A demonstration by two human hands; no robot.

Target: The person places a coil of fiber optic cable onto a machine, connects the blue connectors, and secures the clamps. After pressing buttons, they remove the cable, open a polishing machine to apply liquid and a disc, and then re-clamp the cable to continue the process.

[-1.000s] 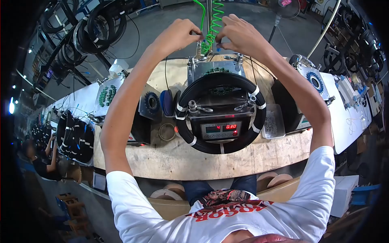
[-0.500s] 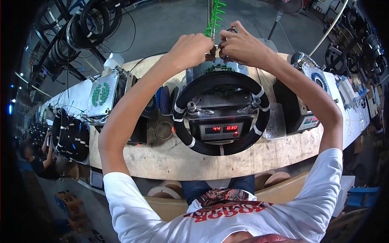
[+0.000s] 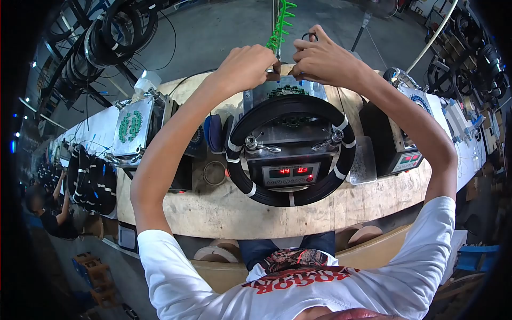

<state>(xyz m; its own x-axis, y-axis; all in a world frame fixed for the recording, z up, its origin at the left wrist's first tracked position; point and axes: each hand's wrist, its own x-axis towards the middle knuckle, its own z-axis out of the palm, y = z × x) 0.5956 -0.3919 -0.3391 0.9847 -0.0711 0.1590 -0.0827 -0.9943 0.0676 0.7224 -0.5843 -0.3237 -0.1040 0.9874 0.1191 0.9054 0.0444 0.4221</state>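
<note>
My left hand (image 3: 248, 65) is closed in a pinch at the far side of the central machine, beside the lower end of a green coiled hose (image 3: 285, 22). Something small and metallic shows at its fingertips, too small to name. Across a narrow gap, my right hand (image 3: 326, 60) has its fingers bent, with a small dark loop (image 3: 309, 36) at the upper fingers; what it belongs to is hidden. Below both hands lie green pieces (image 3: 288, 92) on the machine's metal top. A taped bundle of black cable (image 3: 345, 160) hangs around the machine's front, circling its red-lit display (image 3: 290, 173).
Similar machines stand left (image 3: 130, 128) and right (image 3: 408, 160). A clear tray (image 3: 364, 168) and a tape ring (image 3: 215, 173) lie on the wooden table (image 3: 213, 213). Black cable coils hang at upper left (image 3: 130, 29). Another person (image 3: 53, 210) works at far left.
My hands have moved apart: the left slightly leftward, the right slightly rightward. The display's right-hand reading looks different. The cable bundle stays in place.
</note>
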